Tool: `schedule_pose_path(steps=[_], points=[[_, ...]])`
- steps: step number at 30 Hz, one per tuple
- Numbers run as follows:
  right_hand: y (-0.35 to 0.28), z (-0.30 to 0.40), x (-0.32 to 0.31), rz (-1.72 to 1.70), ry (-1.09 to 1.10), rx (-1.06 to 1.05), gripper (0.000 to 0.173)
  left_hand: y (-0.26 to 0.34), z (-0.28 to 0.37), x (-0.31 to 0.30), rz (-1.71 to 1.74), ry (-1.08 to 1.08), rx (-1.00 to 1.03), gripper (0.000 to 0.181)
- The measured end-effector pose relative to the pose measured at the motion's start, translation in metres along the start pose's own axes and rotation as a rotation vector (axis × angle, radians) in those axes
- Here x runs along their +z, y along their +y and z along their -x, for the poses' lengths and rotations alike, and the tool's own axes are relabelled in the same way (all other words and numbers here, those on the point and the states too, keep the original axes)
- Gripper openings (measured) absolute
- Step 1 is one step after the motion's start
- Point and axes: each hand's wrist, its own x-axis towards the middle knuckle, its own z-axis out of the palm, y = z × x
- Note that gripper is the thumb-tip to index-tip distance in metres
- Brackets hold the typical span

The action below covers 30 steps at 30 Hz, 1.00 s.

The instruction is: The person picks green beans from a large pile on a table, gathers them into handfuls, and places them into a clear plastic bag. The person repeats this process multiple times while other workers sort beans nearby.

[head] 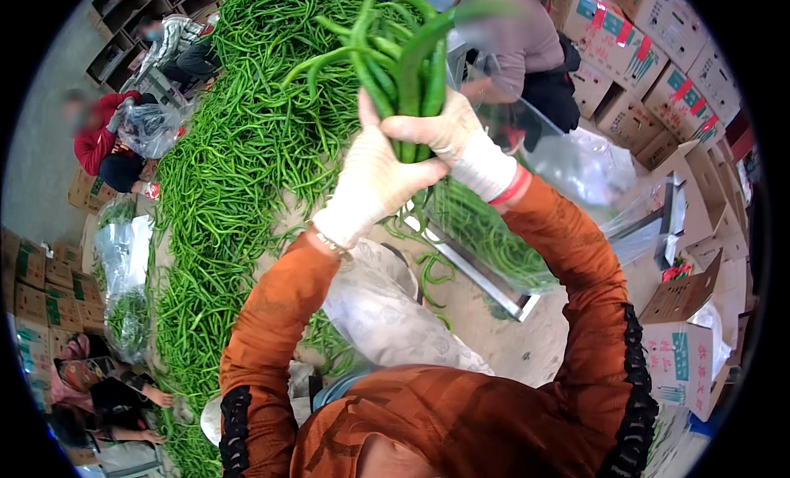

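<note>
My left hand [370,175] and my right hand [457,135], both in pale fingerless-looking knit gloves, are raised together around a bunch of long green chili peppers [410,89]. The peppers stand upright between my palms, their tips fanning out above the fingers. Bare fingertips show on both hands. Behind and left of the bunch spreads a large heap of green chilies [228,169] on the floor. Beneath my right forearm, a clear plastic bag [494,231] with green chilies inside lies within a metal frame [472,265].
Co-workers sit across the heap [296,40], at its left side and at lower left. Printed cardboard cartons [617,34] are stacked at upper right, with an open carton [679,354] at right. Loose chilies [435,277] lie on the floor beside my leg. A filled bag [126,317] lies at left.
</note>
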Motion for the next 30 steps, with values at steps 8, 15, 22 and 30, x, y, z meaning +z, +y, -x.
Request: schedule_pose_path(steps=[8,15,22,30], points=[[-0.005,-0.009,-0.001,0.021,-0.143,0.12,0.085,0.003,0.001,-0.013,-0.258,0.112,0.205,0.07],[-0.028,-0.025,0.031,0.27,-0.541,0.21,0.058,0.045,0.056,-0.05,0.16,0.22,0.023,0.039],[0.014,-0.015,0.079,1.374,-0.331,-0.704,0.024,0.048,0.092,-0.087,0.173,0.319,-0.095,0.028],[0.0,-0.02,0.092,1.665,-0.397,-0.962,0.037,0.052,0.12,-0.068,0.209,0.331,-0.104,0.034]])
